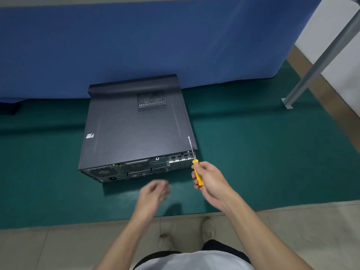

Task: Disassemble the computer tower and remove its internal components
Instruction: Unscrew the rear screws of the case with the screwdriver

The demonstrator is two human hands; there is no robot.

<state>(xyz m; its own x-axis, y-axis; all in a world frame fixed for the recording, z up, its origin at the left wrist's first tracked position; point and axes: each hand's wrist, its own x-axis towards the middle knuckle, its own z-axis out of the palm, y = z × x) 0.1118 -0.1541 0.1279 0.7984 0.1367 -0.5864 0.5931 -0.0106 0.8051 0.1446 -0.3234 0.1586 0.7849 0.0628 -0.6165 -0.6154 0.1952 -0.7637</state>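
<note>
Lying on its side on the green mat [253,152], the computer tower [140,121] turns its rear panel [136,169] toward the person. Its side cover [116,141] is on and no internal part shows, so the disassembly looks barely begun. The right hand [211,181] grips a yellow-handled screwdriver [198,173], fingers curled round the handle, shaft raised by the rear right corner. The left hand [153,195] hovers, blurred, near the rear panel, fingers loosely spread, holding nothing. Screws, cover and every component appear left to do.
</note>
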